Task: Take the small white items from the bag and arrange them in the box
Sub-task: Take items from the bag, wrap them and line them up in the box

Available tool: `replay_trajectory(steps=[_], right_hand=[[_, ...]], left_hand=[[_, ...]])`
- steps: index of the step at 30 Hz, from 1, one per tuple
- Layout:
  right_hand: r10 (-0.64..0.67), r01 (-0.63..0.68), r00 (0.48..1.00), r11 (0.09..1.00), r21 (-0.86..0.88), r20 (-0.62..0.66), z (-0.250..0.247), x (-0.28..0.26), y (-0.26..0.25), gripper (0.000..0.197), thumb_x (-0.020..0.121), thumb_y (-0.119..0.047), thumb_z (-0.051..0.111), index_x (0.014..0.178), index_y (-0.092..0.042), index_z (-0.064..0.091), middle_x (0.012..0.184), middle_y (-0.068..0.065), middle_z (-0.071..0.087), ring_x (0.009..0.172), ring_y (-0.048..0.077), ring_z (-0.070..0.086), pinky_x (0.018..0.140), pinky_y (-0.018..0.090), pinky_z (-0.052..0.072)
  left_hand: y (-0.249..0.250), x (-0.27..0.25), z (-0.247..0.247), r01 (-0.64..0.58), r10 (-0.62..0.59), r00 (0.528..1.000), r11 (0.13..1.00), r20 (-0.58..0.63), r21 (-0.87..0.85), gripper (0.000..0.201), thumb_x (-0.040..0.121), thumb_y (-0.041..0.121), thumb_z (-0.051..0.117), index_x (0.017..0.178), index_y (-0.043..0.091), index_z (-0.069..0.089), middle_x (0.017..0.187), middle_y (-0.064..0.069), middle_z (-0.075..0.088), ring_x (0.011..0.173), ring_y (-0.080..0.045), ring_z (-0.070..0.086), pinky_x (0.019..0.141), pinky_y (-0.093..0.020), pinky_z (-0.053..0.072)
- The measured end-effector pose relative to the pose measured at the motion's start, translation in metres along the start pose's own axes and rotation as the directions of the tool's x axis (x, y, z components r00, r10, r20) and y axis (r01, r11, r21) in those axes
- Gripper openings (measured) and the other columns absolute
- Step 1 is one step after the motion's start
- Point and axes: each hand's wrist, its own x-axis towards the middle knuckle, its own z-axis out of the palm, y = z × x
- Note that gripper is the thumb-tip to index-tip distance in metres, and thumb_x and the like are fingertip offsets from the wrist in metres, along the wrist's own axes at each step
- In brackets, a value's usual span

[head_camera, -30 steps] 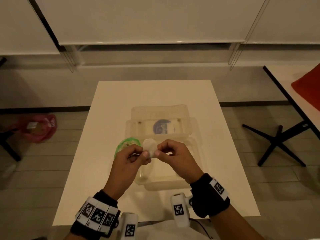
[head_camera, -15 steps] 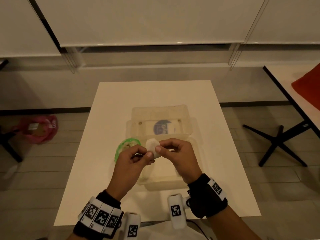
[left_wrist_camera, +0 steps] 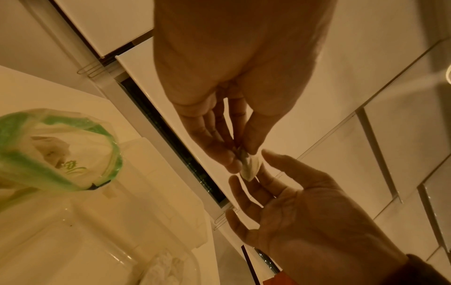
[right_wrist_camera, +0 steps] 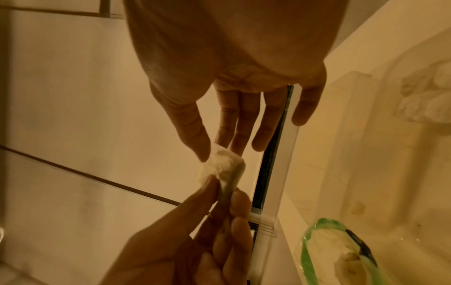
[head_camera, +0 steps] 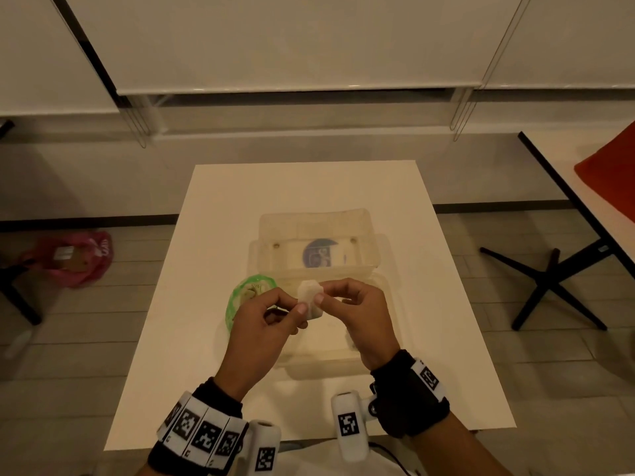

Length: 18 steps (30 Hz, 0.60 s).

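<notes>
Pinching one small white item between them, both hands hold it in the air above the near half of the box. The left hand has thumb and forefinger closed on the item's lower left edge, its other fingers curled loosely beneath. The right hand meets the item from the other side; in the right wrist view its thumb tip touches the item while its fingers lie nearly straight behind it, so its hold looks lighter, more a steadying touch than a firm pinch.

The item looks soft and crumpled, a little wad that gives under pressure. Just left of the hands stands the bag, clear plastic with a green rim, its mouth open and more pale contents inside. The box is a clear hinged container resting on the white tabletop, its lid folded back on the far side. The left wrist view shows some white items already lying in the box's tray.

Likely risks from here: with so shallow a grip the item could slip during the handover and land on the tabletop, or fall loosely onto the pieces already placed rather than beside them. A wrist brushing the light bag could tip it over.
</notes>
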Motion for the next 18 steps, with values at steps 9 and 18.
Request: replay_trajectory(steps=[9,18], right_hand=[[0.032,-0.039,0.998,0.992,0.116,0.061,-0.0023,0.0008,-0.0013,0.010,0.089,-0.011,0.070,0.082,-0.009,0.075,0.077,0.000,0.072,0.075,0.008,0.062,0.076,0.020,0.047],[0.005,-0.020,0.995,0.988,0.155,0.097,-0.0008,-0.0030,-0.0057,0.011,0.090,-0.010,0.069,0.081,-0.005,0.075,0.076,0.002,0.072,0.074,0.008,0.063,0.074,0.017,0.048]], left_hand=[[0.0012,0.0019,-0.0054,-0.025,0.022,0.995,0.999,0.098,0.027,0.019,0.101,0.004,0.053,0.097,0.010,0.071,0.089,-0.002,0.075,0.081,-0.020,0.075,0.074,-0.029,0.059],[0.0049,0.0070,-0.0071,-0.091,0.089,0.996,0.991,0.025,0.102,0.010,0.090,0.005,0.070,0.088,0.014,0.074,0.077,0.008,0.072,0.066,-0.003,0.064,0.065,-0.012,0.048]])
